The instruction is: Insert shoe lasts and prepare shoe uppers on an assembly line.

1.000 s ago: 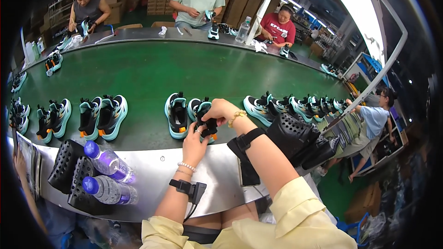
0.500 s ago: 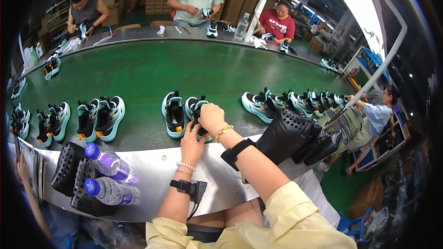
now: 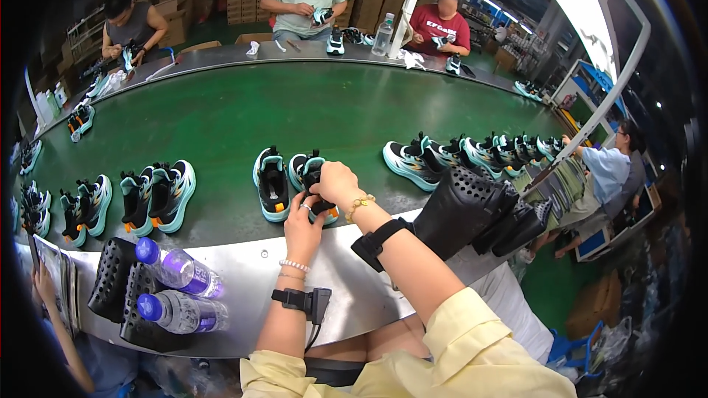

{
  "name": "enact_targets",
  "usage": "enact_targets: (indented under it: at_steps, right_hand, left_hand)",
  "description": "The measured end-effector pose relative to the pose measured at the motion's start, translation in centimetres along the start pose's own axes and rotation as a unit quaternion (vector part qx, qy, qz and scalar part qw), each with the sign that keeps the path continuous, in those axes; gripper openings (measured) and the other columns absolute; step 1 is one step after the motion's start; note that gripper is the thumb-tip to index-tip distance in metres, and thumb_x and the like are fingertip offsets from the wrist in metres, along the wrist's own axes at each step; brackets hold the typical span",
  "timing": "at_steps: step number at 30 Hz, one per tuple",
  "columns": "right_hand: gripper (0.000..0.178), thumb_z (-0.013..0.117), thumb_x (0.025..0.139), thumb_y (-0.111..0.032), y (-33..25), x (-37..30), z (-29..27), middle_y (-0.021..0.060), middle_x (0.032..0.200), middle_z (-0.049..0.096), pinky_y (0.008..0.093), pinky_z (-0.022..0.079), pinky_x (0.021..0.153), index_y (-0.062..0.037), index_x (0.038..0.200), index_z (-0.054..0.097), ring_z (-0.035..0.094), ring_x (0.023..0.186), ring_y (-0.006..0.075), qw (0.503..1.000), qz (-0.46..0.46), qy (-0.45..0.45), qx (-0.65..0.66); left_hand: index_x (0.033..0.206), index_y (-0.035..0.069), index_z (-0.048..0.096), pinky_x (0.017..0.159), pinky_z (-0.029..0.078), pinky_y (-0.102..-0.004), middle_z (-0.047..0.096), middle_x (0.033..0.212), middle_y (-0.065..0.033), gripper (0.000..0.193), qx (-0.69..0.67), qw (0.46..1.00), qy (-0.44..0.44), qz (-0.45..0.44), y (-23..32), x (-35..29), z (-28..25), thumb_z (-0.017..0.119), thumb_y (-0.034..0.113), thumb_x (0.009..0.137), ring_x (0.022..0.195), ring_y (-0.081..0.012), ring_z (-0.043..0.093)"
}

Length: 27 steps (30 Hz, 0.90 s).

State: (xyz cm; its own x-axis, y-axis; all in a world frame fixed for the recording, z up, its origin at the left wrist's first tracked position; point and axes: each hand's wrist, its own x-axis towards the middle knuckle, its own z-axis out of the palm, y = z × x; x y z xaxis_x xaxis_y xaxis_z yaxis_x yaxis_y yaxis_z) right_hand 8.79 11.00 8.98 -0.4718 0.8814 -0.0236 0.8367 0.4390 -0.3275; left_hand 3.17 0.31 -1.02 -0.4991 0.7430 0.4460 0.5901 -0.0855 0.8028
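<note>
A black and mint-green sneaker with orange at its heel (image 3: pixel 296 169) stands on the green belt, its toe pointing away from me. Both hands are closed on it. My right hand (image 3: pixel 337 186) reaches over its right side with fingers curled down at the shoe's opening. My left hand (image 3: pixel 303 222), a ring on one finger, pinches near the heel. What the fingertips grip is partly hidden behind the hands. A matching sneaker (image 3: pixel 271 188) stands just left of it, apart from my hands.
Sneaker pairs (image 3: pixel 172 195) stand left; a sneaker row (image 3: pixel 413 164) runs right. Two purple-capped bottles (image 3: pixel 193 274) and black perforated shapes (image 3: pixel 110 280) lie on the metal ledge (image 3: pixel 258 287). A larger black perforated shape (image 3: pixel 453 214) stands by my right forearm. Several people work around the belt (image 3: pixel 243 118).
My hands stay on the same sneaker with nearly the same grip. The view shifts slightly, and the sneaker pair sits a little further left. Across the belt, the person in red holds a shoe higher.
</note>
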Motion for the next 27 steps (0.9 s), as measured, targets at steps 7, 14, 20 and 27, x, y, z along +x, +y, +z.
enact_targets:
  at_steps: [7, 14, 20, 27]
  right_hand:
    - [0.02, 0.075, 0.072, -0.016, 0.9, -0.1, 0.5, 0.018, 0.092, 0.071, 0.0402, 0.058, 0.079, -0.0027, 0.086, 0.071, 0.07, 0.09, 0.0342, 1.0, -0.004, -0.002, 0.016]
    - [0.015, 0.059, 0.085, -0.008, -0.6, 0.7, 3.8, 0.0171, 0.091, 0.072, 0.0384, 0.059, 0.075, -0.0025, 0.088, 0.073, 0.072, 0.089, 0.0301, 0.996, -0.027, 0.06, -0.057]
    - [0.014, 0.06, 0.085, -0.008, -1.2, 2.8, 5.6, 0.0169, 0.093, 0.072, 0.038, 0.059, 0.074, -0.0033, 0.087, 0.073, 0.072, 0.09, 0.0298, 0.994, -0.036, 0.076, -0.073]
    - [0.012, 0.066, 0.078, -0.01, 0.8, 0.9, 2.6, 0.0216, 0.093, 0.07, 0.0418, 0.057, 0.079, -0.0015, 0.086, 0.071, 0.069, 0.09, 0.0359, 0.997, -0.074, 0.028, 0.024]
  left_hand:
    - [0.11, 0.008, 0.065, 0.081, 0.051, -0.0381, 0.058, 0.13, -0.0124, 0.031, -0.005, 1.0, -0.02, -0.006, 0.3, 0.0, 0.0, 0.072, 0.012, 0.08, 0.098, -0.032, 0.063]
    - [0.108, 0.006, 0.064, 0.092, 0.049, -0.0424, 0.058, 0.129, -0.0163, 0.031, -0.034, 0.998, -0.023, -0.053, -0.5, 0.0, -0.3, 0.072, 0.01, 0.078, 0.11, -0.0377, 0.06]
    - [0.107, 0.003, 0.063, 0.095, 0.047, -0.042, 0.058, 0.129, -0.0191, 0.032, -0.062, 0.996, -0.013, -0.055, -2.1, 0.5, 0.1, 0.072, 0.007, 0.076, 0.112, -0.0392, 0.058]
    - [0.103, 0.004, 0.064, 0.098, 0.043, -0.0417, 0.06, 0.123, -0.018, 0.027, -0.029, 1.0, 0.005, -0.002, -0.6, 0.1, 0.5, 0.073, 0.006, 0.078, 0.118, -0.0365, 0.054]
